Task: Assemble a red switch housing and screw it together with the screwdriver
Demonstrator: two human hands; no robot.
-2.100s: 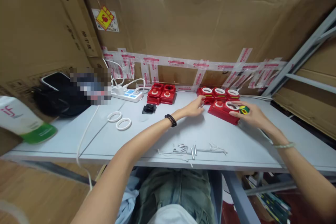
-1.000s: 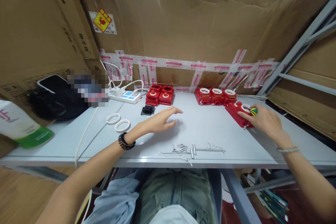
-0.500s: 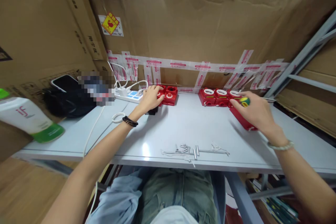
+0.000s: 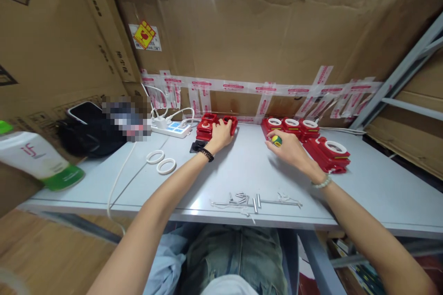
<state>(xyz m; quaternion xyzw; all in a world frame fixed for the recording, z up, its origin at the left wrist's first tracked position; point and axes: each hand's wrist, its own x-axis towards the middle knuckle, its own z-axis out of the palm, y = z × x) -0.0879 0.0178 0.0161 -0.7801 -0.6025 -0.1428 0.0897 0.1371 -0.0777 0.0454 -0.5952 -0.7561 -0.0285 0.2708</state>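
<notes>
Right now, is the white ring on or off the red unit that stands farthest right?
On: the white ring sits on top of the red unit, fully visible.

Grasped from above in the left hand (image 4: 220, 137): a glossy red housing (image 4: 234, 126), largely hidden behind the fingers. Just beside on the left, resting flat, a second red housing (image 4: 203, 135), with an uncovered opening toward the back and a small rounded knob in front. Tucked in the right hand (image 4: 290, 148): a tool handle (image 4: 276, 140) in green and yellow, with only the end in sight. Lined up side by side behind the right hand, three red housings (image 4: 291, 127), each topped with a white ring. Farther right and nearer the front, set at an angle, a fourth white-ringed housing (image 4: 322, 154), with a yellow strip below the ring.
</notes>
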